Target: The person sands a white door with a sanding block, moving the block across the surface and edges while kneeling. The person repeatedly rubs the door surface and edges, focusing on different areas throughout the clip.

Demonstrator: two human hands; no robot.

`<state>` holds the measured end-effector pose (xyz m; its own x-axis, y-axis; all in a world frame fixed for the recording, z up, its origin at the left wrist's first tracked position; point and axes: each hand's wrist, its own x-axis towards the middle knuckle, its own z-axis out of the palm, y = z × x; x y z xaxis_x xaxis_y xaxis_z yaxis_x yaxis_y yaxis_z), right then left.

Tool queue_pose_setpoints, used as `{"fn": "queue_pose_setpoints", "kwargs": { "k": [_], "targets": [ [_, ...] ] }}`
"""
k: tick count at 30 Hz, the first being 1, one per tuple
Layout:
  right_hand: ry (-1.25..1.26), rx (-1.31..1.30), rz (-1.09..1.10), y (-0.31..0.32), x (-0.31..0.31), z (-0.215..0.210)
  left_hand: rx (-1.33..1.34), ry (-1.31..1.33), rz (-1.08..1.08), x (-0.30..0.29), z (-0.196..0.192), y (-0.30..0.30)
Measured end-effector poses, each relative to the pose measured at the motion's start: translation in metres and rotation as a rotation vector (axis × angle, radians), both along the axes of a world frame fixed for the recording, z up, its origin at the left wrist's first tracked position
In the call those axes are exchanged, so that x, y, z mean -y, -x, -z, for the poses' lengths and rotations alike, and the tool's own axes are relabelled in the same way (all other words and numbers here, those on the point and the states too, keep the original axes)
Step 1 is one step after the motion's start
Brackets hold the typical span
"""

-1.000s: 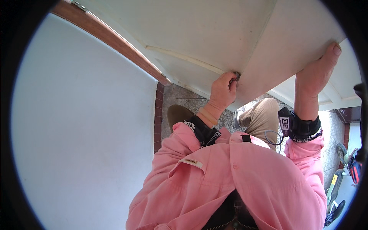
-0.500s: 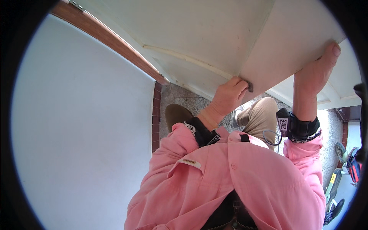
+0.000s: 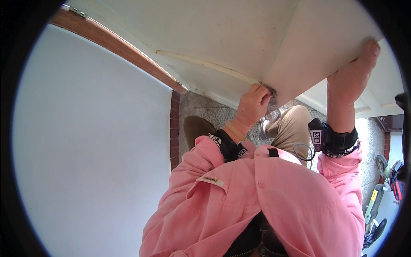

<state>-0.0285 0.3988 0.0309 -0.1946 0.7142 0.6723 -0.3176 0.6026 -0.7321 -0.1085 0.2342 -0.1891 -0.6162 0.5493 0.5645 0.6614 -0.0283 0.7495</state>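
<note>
A cream-white door panel with raised moulding stands in front of me, hinged on the left. My left hand is closed in a pinch at the panel's lower part. From its fingertips pokes a dark grey wad that looks like steel wool, pressed against the panel. A greyish, see-through blur hangs just below it, too smeared to make out. My right hand grips the panel's free edge on the right. Its thumb lies on the near face, and the other fingers are mostly hidden behind the edge.
A white wall fills the left, beside a reddish-brown wooden frame and dark red tiles. Grey speckled floor shows under the panel. At the far right stands a green wheeled thing, perhaps a scooter.
My left hand has shifted slightly up and left along the panel with the grey wad, and a blur now shows below it. My right hand keeps its grip on the edge.
</note>
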Motion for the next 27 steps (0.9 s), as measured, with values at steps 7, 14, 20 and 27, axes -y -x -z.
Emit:
{"fn": "queue_pose_setpoints", "kwargs": {
  "k": [7,14,20,27],
  "targets": [
    [-0.227,0.181,0.224,-0.001,-0.001,0.000,0.085,-0.043,-0.034,-0.002,-0.009,0.000],
    [0.213,-0.195,-0.195,0.001,-0.005,0.002,-0.031,0.209,-0.012,-0.003,-0.004,0.003],
    [0.239,-0.251,-0.376,-0.001,-0.001,0.000,0.262,0.128,-0.012,0.004,0.047,0.005],
    [0.257,-0.064,-0.349,-0.003,-0.012,0.016,0.742,0.315,-0.179,0.037,0.093,0.022]
  ]
}}
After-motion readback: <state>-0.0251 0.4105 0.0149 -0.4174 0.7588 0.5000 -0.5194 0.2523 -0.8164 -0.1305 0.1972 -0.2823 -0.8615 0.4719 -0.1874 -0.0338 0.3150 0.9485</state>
